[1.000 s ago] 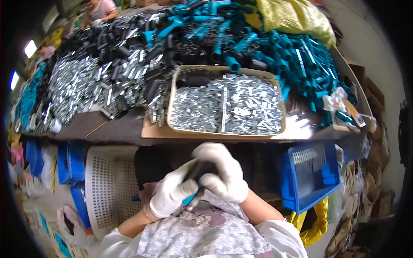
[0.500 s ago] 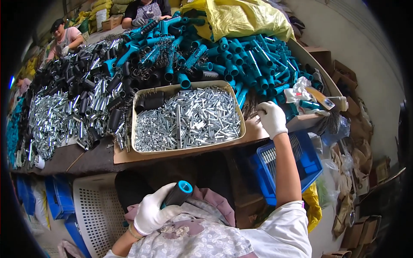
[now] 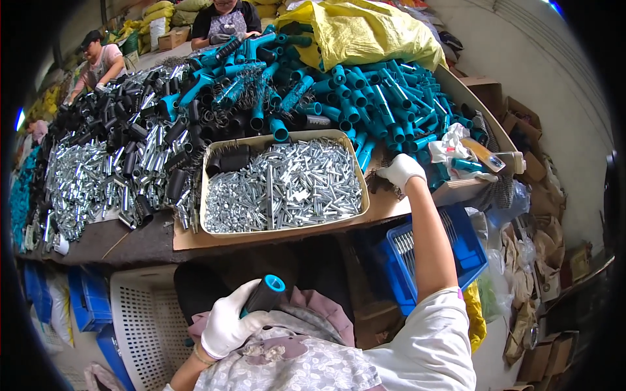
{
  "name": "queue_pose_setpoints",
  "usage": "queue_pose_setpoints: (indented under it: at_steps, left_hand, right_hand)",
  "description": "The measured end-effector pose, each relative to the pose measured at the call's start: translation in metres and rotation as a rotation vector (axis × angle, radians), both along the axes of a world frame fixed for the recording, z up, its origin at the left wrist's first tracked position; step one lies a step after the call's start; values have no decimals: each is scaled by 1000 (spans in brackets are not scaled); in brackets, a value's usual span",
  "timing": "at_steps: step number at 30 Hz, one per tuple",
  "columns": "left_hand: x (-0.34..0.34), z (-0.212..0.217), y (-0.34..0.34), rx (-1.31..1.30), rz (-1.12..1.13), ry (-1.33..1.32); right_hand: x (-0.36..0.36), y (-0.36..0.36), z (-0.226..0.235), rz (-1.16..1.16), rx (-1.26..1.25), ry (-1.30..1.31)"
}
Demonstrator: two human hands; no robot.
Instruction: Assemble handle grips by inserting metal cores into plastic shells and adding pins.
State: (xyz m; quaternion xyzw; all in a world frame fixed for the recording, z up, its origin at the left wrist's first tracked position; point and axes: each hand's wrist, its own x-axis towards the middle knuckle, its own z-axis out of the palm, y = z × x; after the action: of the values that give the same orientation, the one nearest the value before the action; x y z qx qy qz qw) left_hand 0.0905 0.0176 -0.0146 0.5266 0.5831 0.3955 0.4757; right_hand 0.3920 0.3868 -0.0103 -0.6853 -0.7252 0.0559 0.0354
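My left hand [image 3: 228, 324], in a white glove, is closed round a black tube-shaped handle grip [image 3: 262, 296] with a teal ring at its upper end. It holds the grip tilted, above my lap. Far out to the right, my gloved right hand [image 3: 404, 171] reaches down to a small heap of dark coil springs [image 3: 381, 182] beside the tray. Its fingers are bunched at the springs, and their tips are hidden, so what lies between them does not show. The cream tray [image 3: 287, 232] holds many short metal pins and two black grips.
Teal tool housings [image 3: 365, 98] pile up behind the tray, under a yellow sack [image 3: 365, 29]. Black sleeves and metal tubes [image 3: 75, 176] cover the left side. A blue crate [image 3: 471, 257] stands below my right forearm, a white basket [image 3: 143, 326] at lower left. Two co-workers sit across the table.
My right hand has shifted slightly left and now presses lower into the springs. The left hand keeps the grip at nearly the same place. The view has tilted a little.
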Motion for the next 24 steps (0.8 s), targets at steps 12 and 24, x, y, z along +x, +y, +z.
queue_pose_setpoints:
  at_steps: [12,24]
  left_hand:
    - [-9,-1,0,29,58,1]
    - [-23,20,19,253,-94,320]
  right_hand:
    - [-13,-43,6,86,162,1200]
    - [-123,-207,34,1124,-67,845]
